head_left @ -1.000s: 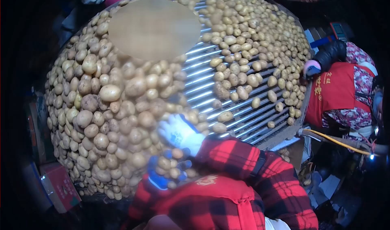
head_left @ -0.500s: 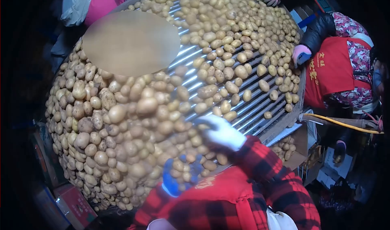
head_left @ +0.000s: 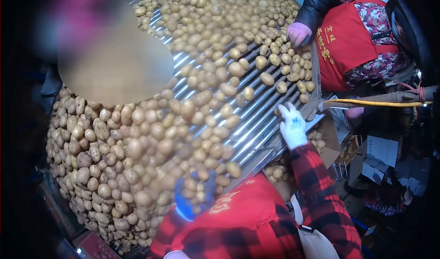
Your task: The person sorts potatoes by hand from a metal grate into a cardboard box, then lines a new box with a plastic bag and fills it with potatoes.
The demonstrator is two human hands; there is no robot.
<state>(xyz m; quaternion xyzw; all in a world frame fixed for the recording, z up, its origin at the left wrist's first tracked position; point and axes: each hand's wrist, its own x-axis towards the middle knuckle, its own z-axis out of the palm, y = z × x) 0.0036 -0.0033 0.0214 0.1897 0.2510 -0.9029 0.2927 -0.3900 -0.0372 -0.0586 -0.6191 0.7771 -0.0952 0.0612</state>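
My left hand (head_left: 183,204), in a blue glove, is curled around several small potatoes (head_left: 200,188) at the near edge of the pile, close to the red apron. Over to the right, my right hand (head_left: 293,125) wears a white glove and is over the near right rim of the metal-bar sorting table (head_left: 256,130). A small brownish potato (head_left: 277,112) shows at its fingertips, partly hidden by the fingers. A big heap of potatoes (head_left: 105,176) covers the left side, with looser potatoes (head_left: 238,69) scattered on the bars.
Across the right rim, a co-worker's pink-gloved hand (head_left: 299,33) touches potatoes; the red apron (head_left: 343,48) is behind it. A pole with a yellow cable (head_left: 380,103) juts in from the right. A cardboard box (head_left: 332,149) stands below the rim. A blurred beige oval (head_left: 117,66) hides the upper left.
My right hand has moved right from over the bars to the table rim. My left hand remains curled around the small potatoes. The view has shifted, and the co-worker's pink-gloved hand is over the potatoes.
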